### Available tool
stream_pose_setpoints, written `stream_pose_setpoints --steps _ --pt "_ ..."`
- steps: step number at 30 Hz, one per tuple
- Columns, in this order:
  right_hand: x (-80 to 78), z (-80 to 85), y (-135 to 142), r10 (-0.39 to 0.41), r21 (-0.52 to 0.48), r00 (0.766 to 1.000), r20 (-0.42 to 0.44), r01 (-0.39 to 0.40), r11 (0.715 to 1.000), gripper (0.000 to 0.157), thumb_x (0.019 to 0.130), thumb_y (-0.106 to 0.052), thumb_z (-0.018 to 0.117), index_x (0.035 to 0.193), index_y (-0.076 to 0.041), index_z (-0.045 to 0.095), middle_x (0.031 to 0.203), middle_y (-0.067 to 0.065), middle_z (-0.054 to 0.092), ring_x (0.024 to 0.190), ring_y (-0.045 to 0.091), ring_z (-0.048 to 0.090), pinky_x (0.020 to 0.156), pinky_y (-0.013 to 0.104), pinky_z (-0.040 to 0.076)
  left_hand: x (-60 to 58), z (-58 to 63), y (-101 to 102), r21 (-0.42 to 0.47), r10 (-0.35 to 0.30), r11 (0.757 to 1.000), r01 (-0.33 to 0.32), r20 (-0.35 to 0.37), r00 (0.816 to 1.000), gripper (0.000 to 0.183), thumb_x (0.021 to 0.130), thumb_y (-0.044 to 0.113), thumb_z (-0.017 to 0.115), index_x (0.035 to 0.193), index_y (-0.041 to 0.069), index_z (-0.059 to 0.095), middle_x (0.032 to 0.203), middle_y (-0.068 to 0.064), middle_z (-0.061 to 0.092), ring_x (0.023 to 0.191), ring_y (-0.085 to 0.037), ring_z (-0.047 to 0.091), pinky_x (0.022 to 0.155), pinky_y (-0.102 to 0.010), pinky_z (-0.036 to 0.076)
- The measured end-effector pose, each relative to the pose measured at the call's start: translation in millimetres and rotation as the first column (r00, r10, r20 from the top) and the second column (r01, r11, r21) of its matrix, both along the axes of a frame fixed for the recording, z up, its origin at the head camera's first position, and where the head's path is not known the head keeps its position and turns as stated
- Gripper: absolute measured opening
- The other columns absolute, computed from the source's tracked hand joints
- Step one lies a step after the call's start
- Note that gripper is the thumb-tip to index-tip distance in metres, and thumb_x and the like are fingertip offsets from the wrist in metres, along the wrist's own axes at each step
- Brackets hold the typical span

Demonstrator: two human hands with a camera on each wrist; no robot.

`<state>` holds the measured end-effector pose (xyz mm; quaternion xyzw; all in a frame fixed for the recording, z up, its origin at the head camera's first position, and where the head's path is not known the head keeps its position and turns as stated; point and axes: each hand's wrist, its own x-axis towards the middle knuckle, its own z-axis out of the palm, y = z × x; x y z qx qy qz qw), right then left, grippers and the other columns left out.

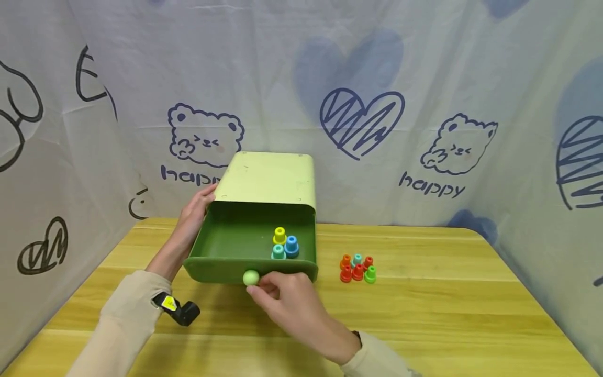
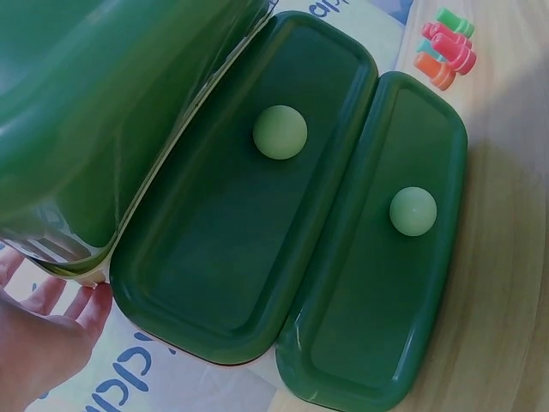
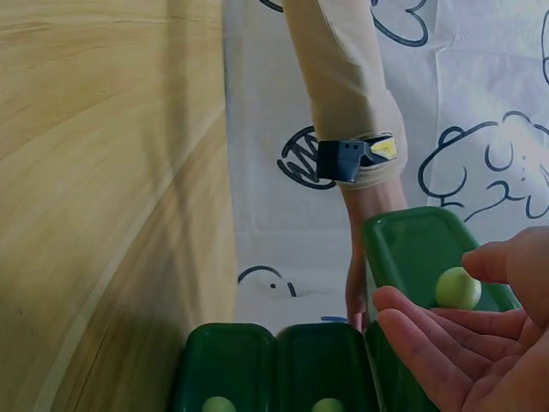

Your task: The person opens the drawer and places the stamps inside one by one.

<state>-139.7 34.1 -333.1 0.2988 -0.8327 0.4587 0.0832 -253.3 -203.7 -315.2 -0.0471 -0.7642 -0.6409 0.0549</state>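
Note:
A light green cabinet (image 1: 268, 178) has its dark green top drawer (image 1: 235, 246) pulled out. My right hand (image 1: 294, 306) pinches the drawer's round pale green knob (image 1: 251, 278) between thumb and forefinger; the other fingers extend below it in the right wrist view. Flat along the cabinet's left side lies my left hand (image 1: 188, 220), its fingertips touching the edge in the left wrist view. Inside the drawer, towards the front right, stand a yellow peg (image 1: 280, 235), a blue peg (image 1: 291, 246) and a turquoise peg (image 1: 278, 252). The drawer front hides part of the turquoise one.
Two lower drawers (image 2: 214, 249) with round knobs are closed. Right of the cabinet, several pegs stand grouped on the wooden table (image 1: 424, 303): red (image 1: 358, 272), orange (image 1: 346, 261), turquoise (image 1: 356, 260) and green (image 1: 370, 274). A printed curtain (image 1: 278, 78) hangs close behind the cabinet.

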Motion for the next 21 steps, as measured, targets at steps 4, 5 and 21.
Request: stream_pose_setpoints --steps 4,5,21 --pt "-1.6 -1.2 -4.9 -0.054 0.016 0.999 0.009 0.054 0.998 0.021 0.090 -0.021 0.070 0.083 -0.001 0.074 0.071 0.000 0.070 0.063 -0.004 0.059 0.057 0.012 0.048 0.4 0.0 0.3 -0.011 0.003 1.000 -0.003 0.002 1.000 0.061 0.102 0.041 0.038 0.155 0.014 0.024 0.160 -0.007 0.016 0.144 -0.027 0.014 0.116 -0.047 0.011" --pt "-1.8 -1.6 -5.7 -0.059 0.015 0.998 0.004 0.059 0.998 0.021 0.089 -0.021 0.071 0.082 -0.002 0.074 0.070 0.000 0.070 0.062 -0.004 0.058 0.056 0.012 0.048 0.6 0.3 0.4 -0.013 0.003 1.000 -0.003 0.002 1.000 0.061 0.102 0.041 0.037 0.155 0.014 0.023 0.160 -0.007 0.016 0.144 -0.027 0.013 0.116 -0.047 0.011" --pt "-8.1 1.4 -9.4 -0.058 -0.078 0.993 -0.106 0.049 0.996 0.016 0.088 -0.015 0.073 0.078 -0.002 0.072 0.061 -0.001 0.067 0.056 -0.004 0.059 0.052 0.011 0.047 1.2 9.5 1.6 0.013 0.006 1.000 -0.008 0.089 0.996 0.058 0.101 0.037 0.037 0.155 0.020 0.024 0.160 -0.004 0.014 0.140 -0.030 0.023 0.112 -0.046 0.024"
